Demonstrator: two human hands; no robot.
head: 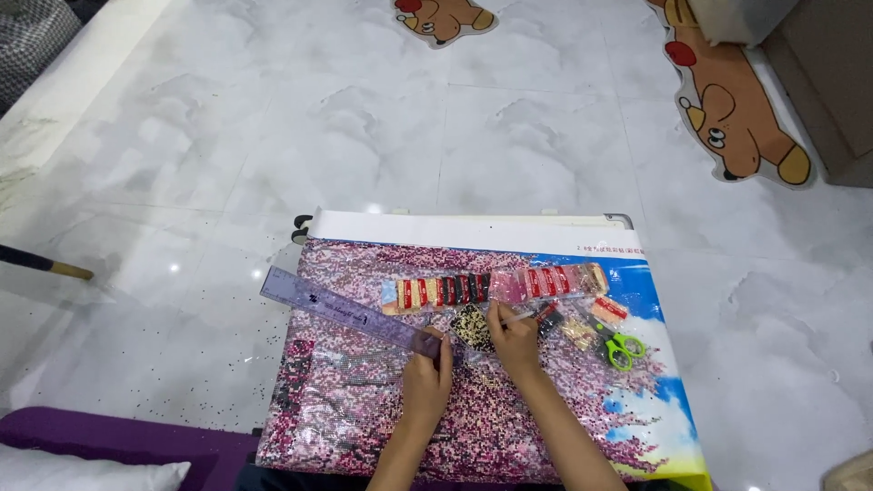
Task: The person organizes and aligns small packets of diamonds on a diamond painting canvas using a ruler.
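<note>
While the left hand is pressing its fingers flat on the purple ruler, which is lying slanted across the pink bead canvas, the right hand is pinching a pen-like tool beside the green scissors.

Support: a glossy white marble-look tiled floor fills the frame, sprinkled with tiny dark beads at lower left. Lying directly on it: a large pink mosaic canvas on a white board at lower centre, two cartoon bear stickers along the upper edge and upper right, and a dark stick with a pale tip at the left edge. A purple mat with a white cushion occupies the lower left corner.
</note>
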